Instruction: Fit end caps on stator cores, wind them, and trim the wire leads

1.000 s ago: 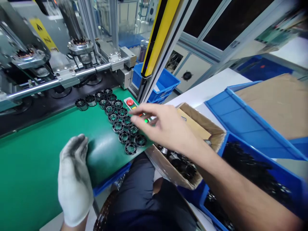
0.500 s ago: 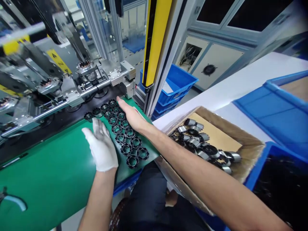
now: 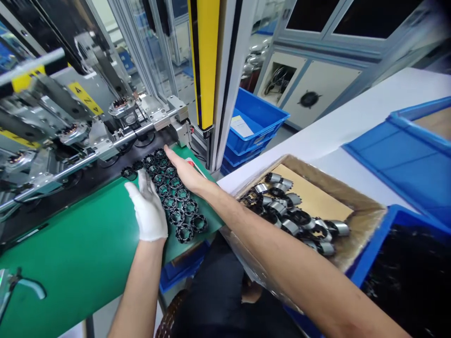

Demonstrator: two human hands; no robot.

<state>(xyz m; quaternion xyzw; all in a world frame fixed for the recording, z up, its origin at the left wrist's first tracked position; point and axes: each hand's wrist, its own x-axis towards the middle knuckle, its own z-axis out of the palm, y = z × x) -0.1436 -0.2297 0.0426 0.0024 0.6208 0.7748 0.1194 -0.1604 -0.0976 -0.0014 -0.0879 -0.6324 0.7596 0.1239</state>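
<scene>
My left hand [image 3: 150, 206], in a white glove, lies with its fingers stretched out along the left side of several black toothed rings [image 3: 179, 233]. The rings stand close together in rows on the green work surface [image 3: 91, 234]. On their far right side rests my bare right hand [image 3: 185, 170], flat and with fingers extended, edge against the outer row. Past the left fingertips, two more dark rings [image 3: 128, 173] sit by the machine's edge. Neither hand grips anything.
A machine with metal clamps [image 3: 121, 108] and a rail runs along the back left. A yellow post [image 3: 207, 65] rises behind my right hand. On the right, a lined box [image 3: 326, 185] holds silver-black cylindrical parts. Blue bins [image 3: 259, 117] stand behind, and blue-handled pliers [image 3: 33, 285] lie at lower left.
The view has shifted slightly to the right. My left hand has come closer to the rings, its fingers now beside them. My right hand keeps its place along their far side.
</scene>
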